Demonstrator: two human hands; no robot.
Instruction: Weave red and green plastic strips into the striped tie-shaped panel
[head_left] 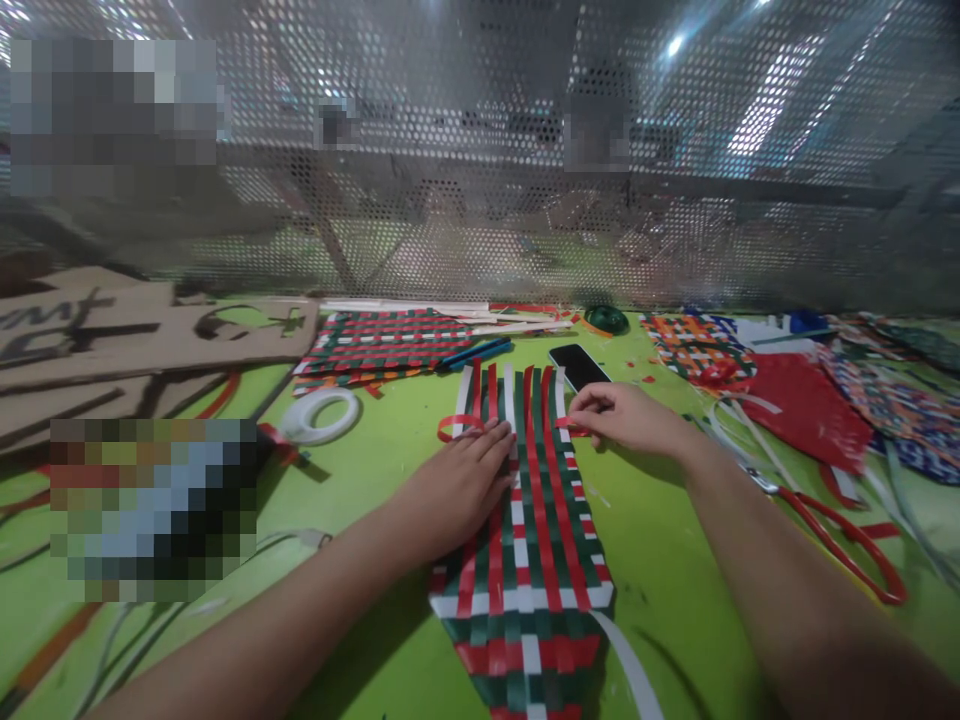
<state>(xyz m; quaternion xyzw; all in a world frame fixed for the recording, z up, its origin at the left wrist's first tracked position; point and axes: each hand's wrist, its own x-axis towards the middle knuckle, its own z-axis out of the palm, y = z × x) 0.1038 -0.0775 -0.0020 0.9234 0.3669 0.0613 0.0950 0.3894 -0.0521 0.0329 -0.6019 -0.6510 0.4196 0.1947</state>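
A woven piece of red, green and white strips (531,540) lies on the green table in front of me, its loose strip ends pointing away from me. My left hand (469,490) rests flat on its left side, fingers stretched over the strips. A red strip (459,428) curls out past the left edge by those fingertips. At the right edge, my right hand (622,420) pinches the red strip's other end between thumb and finger. The middle of that strip is hidden in the weave or under my left hand. One white strip (626,665) hangs loose at the lower right.
Red-handled scissors (840,530) lie to the right, near a red sheet (806,405). A phone (577,368) sits beyond my right hand. On the left are a white tape roll (322,415) and cut cardboard (150,330). A perforated metal screen (480,220) stands behind.
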